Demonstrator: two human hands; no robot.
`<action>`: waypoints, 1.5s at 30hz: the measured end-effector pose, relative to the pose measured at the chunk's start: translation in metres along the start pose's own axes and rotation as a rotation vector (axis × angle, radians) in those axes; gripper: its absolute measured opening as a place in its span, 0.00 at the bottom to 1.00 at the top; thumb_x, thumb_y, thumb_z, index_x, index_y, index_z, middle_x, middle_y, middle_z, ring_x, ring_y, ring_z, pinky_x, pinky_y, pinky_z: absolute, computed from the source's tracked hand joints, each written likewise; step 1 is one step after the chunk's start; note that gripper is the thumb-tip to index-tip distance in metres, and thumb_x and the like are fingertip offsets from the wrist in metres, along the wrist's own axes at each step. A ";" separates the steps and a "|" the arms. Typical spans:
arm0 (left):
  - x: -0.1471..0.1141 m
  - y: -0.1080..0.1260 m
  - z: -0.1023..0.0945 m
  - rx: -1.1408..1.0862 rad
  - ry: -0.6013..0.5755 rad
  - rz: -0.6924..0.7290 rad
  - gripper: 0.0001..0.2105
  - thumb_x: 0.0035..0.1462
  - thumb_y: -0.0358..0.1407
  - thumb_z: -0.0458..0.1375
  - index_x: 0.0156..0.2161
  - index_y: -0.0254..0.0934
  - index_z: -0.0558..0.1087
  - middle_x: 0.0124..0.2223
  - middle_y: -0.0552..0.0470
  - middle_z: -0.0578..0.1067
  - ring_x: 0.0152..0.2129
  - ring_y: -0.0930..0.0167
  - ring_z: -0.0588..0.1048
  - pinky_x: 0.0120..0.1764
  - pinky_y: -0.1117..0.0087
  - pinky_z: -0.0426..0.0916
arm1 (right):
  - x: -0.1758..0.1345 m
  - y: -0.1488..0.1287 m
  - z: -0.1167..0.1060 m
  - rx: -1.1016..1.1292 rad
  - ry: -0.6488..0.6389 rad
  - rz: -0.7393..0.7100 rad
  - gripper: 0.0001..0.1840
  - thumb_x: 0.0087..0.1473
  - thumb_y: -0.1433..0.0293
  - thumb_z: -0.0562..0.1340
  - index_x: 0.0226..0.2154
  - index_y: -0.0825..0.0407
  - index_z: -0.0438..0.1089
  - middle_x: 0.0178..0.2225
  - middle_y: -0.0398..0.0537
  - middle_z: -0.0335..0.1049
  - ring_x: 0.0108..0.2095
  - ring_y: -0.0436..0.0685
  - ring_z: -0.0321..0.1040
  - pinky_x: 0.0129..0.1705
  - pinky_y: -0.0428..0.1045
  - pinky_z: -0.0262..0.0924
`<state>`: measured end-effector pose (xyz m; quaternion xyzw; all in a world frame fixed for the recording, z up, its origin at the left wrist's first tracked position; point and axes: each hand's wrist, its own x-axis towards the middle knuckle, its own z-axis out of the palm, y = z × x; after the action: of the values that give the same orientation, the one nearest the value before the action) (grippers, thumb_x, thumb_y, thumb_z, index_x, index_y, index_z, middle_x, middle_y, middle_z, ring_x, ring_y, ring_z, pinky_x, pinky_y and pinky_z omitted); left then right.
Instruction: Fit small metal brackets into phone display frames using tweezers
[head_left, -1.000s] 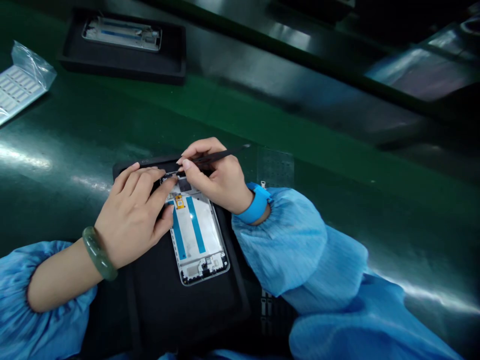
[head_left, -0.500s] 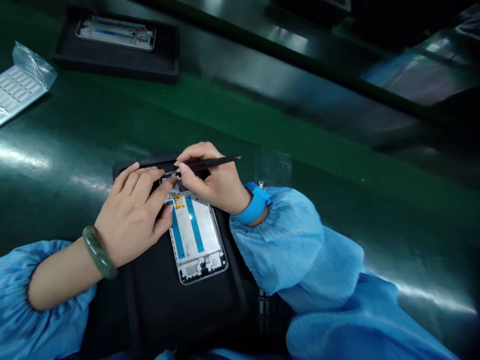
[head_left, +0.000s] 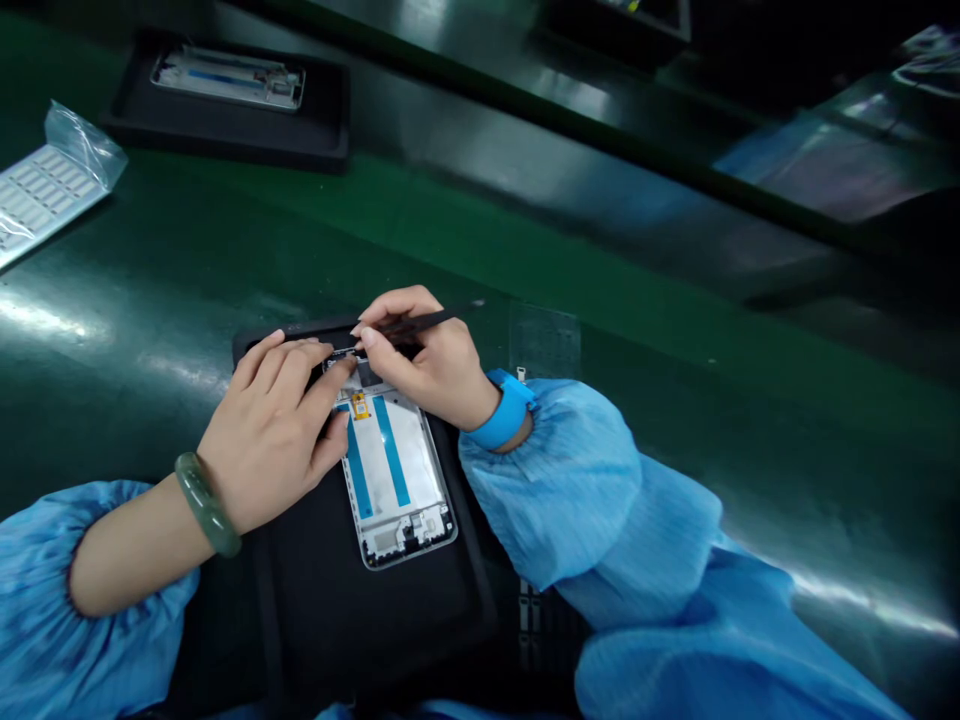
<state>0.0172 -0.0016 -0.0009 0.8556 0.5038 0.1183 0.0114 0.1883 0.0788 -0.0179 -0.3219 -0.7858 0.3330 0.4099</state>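
Observation:
An opened phone frame [head_left: 416,470], silvery with two blue strips and an orange flex part [head_left: 361,405], lies tilted in a black tray [head_left: 322,620]. My left hand [head_left: 274,430] holds the frame's upper left side, its thumb at the edge and its index fingertip pressed on the top end. Pinched in my right hand [head_left: 431,355] are dark tweezers [head_left: 442,316], slanting down to the same top end. Their tips and the spot they touch are mostly hidden by my fingers.
Behind, at the left, another black tray [head_left: 225,135] holds a second phone frame [head_left: 229,80]. A sheet of small pale parts [head_left: 45,200] in clear plastic lies at the far left. A clear film [head_left: 544,340] rests right of my right hand on the green bench [head_left: 637,330].
The rear end of the tweezers has risen slightly. Both hands stay at the frame's top end, while the whole view has shifted a little.

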 end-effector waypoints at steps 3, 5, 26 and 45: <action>0.000 0.000 0.000 0.002 0.005 -0.002 0.20 0.56 0.36 0.52 0.53 0.30 0.67 0.49 0.39 0.67 0.49 0.58 0.66 0.57 0.52 0.57 | 0.000 0.000 0.001 -0.046 -0.006 -0.013 0.04 0.55 0.71 0.58 0.36 0.53 0.64 0.34 0.43 0.69 0.33 0.47 0.68 0.36 0.44 0.64; 0.000 0.000 0.000 0.002 0.007 0.001 0.20 0.56 0.36 0.52 0.53 0.29 0.67 0.49 0.39 0.68 0.49 0.58 0.66 0.57 0.52 0.57 | 0.000 0.000 0.001 -0.074 -0.014 -0.037 0.04 0.55 0.71 0.58 0.36 0.53 0.64 0.35 0.43 0.70 0.34 0.48 0.68 0.37 0.45 0.64; -0.003 -0.002 0.004 0.010 0.028 0.004 0.19 0.58 0.35 0.50 0.53 0.30 0.66 0.50 0.38 0.68 0.50 0.58 0.66 0.56 0.50 0.58 | 0.002 -0.003 0.001 -0.159 -0.082 -0.014 0.07 0.56 0.69 0.56 0.39 0.53 0.64 0.37 0.45 0.71 0.35 0.49 0.69 0.39 0.46 0.64; -0.002 -0.002 0.005 -0.008 0.017 -0.012 0.21 0.57 0.37 0.50 0.55 0.31 0.65 0.49 0.38 0.68 0.50 0.57 0.66 0.57 0.50 0.57 | 0.021 -0.005 -0.006 -0.170 -0.210 0.033 0.09 0.54 0.69 0.57 0.39 0.55 0.64 0.32 0.43 0.69 0.29 0.48 0.67 0.32 0.45 0.61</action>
<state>0.0153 -0.0021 -0.0063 0.8516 0.5084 0.1276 0.0113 0.1825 0.0941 -0.0017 -0.3316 -0.8443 0.3039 0.2914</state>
